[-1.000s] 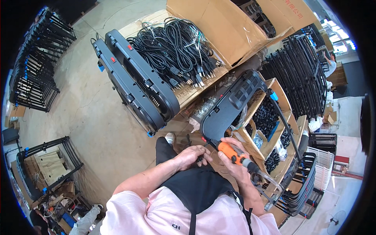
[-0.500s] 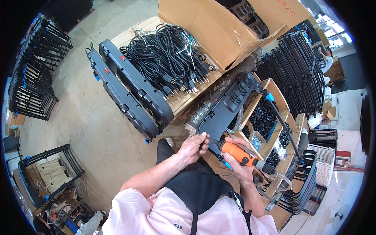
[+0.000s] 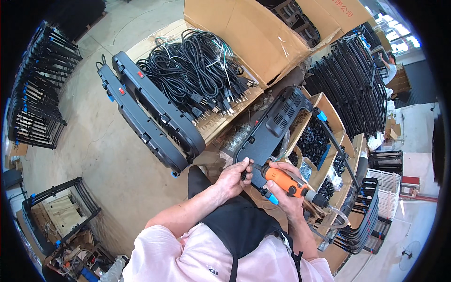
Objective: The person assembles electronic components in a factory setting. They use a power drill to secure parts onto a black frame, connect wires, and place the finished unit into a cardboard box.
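My right hand [image 3: 287,193] is wrapped round an orange air screwdriver [image 3: 284,182] with a clear hose at its rear. The tool's dark front end points left, at the fingers of my left hand [image 3: 235,177]. Those fingers are curled in a pinch at the near edge of a black plastic housing [image 3: 263,143]; small dark bits show among them, too little to name. The housing lies tilted in front of me, its vented raised part at the far end. A black tubular frame with blue clips [image 3: 322,115] runs along its right side.
Two black housings with red switches [image 3: 140,74] stand on edge at the left of a bench beside a heap of black power cords [image 3: 197,70]. A wooden bin [image 3: 324,101] with small black parts lies right. Behind are a cardboard box [image 3: 235,28] and stacked black frames [image 3: 350,89].
The view has shifted slightly, so the bench and housings sit a little further left. Both hands hold nearly the same pose, with the screwdriver still at my left fingers.
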The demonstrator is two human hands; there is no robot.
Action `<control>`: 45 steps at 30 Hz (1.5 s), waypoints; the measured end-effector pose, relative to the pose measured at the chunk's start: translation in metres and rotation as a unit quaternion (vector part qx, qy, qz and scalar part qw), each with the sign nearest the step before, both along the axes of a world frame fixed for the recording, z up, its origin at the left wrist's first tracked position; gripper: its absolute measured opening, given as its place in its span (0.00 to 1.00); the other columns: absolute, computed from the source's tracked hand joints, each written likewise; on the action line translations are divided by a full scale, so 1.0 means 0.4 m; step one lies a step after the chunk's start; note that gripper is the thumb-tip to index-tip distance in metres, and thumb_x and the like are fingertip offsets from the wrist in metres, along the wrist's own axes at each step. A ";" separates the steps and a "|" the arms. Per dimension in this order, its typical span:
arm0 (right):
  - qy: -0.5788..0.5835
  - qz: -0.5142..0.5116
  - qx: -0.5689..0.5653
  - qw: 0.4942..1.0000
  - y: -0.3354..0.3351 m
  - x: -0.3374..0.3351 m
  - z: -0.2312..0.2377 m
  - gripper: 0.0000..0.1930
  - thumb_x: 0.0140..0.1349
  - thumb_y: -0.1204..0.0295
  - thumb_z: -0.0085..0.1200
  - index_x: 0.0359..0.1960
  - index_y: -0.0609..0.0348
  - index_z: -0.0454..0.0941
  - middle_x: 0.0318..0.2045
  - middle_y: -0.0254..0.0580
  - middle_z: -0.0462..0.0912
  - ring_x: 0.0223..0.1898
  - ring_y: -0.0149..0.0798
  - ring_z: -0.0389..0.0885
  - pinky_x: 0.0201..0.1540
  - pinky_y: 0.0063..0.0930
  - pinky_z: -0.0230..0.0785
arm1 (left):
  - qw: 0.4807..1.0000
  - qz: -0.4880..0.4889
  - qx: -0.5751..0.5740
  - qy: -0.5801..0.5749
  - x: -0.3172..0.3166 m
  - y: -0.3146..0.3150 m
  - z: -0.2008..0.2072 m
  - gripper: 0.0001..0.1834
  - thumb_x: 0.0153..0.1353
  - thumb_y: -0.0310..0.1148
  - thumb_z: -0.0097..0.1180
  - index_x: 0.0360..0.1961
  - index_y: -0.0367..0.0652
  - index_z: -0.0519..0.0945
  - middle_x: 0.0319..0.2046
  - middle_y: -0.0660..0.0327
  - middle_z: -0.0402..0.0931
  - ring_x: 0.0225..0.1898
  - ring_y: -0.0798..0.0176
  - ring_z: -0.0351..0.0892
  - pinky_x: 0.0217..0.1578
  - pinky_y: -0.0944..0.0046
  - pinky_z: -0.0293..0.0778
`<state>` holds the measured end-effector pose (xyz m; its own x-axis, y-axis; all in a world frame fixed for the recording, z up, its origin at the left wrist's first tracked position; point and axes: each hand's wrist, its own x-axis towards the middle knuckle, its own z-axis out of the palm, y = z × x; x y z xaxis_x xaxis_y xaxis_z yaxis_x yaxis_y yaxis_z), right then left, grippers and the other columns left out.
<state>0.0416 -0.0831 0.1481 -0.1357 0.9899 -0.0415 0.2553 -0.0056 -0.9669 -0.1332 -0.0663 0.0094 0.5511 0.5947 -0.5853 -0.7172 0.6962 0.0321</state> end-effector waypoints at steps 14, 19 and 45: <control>0.001 -0.020 -0.014 1.000 0.115 -0.063 -0.057 0.26 0.65 0.81 0.67 0.65 0.63 0.74 0.61 0.46 0.82 0.62 0.39 0.82 0.67 0.35 0.74 | 0.993 -0.072 0.071 0.069 -0.008 -0.019 0.004 0.19 0.86 0.44 0.40 0.53 0.39 0.77 0.44 0.55 0.85 0.38 0.63 0.84 0.37 0.64 0.79; -0.042 -0.002 -0.015 0.999 0.147 -0.087 -0.081 0.25 0.64 0.79 0.69 0.62 0.65 0.76 0.59 0.47 0.84 0.60 0.38 0.83 0.65 0.34 0.76 | 0.969 -0.119 0.165 0.136 -0.026 -0.035 -0.026 0.21 0.87 0.44 0.38 0.51 0.39 0.79 0.41 0.58 0.82 0.37 0.66 0.81 0.36 0.66 0.77; -0.089 0.012 -0.037 0.995 0.154 -0.112 -0.070 0.27 0.62 0.80 0.70 0.63 0.62 0.76 0.59 0.47 0.86 0.59 0.39 0.85 0.64 0.35 0.77 | 0.965 -0.147 0.193 0.095 -0.108 -0.020 -0.013 0.19 0.86 0.38 0.43 0.63 0.36 0.78 0.42 0.60 0.85 0.40 0.70 0.82 0.39 0.68 0.79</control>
